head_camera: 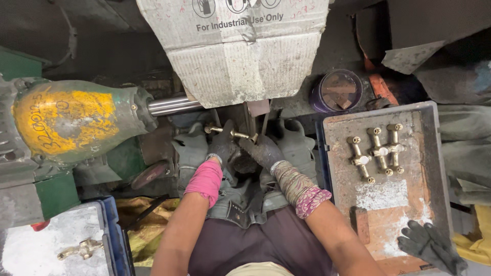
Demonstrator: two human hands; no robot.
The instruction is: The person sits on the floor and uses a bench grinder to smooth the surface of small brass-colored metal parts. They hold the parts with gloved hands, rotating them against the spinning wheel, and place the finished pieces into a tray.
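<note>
Head view, looking down. Left hand [221, 145], dark glove, pink cuff, forearm angled up from lower centre, fingers closed around left end of brass fitting [231, 133]. Right hand [262, 151], dark glove, patterned cuff, forearm slanting in from lower right, fingers pinching right end of same fitting. Fitting held level just under cardboard shroud [240, 56], beside steel shaft [171, 106] of yellow-green motor [76, 122]. Finished brass fittings [376, 151] on right tray [388, 199]; spare glove [429, 248] at its lower corner; single brass piece [82, 249] on left tray [46, 240].

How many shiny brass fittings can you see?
5. One brass fitting is held in both gloved hands, the left hand and right hand. Three lie in the grey tray at right, one in the blue tray at lower left. More may be hidden.
</note>
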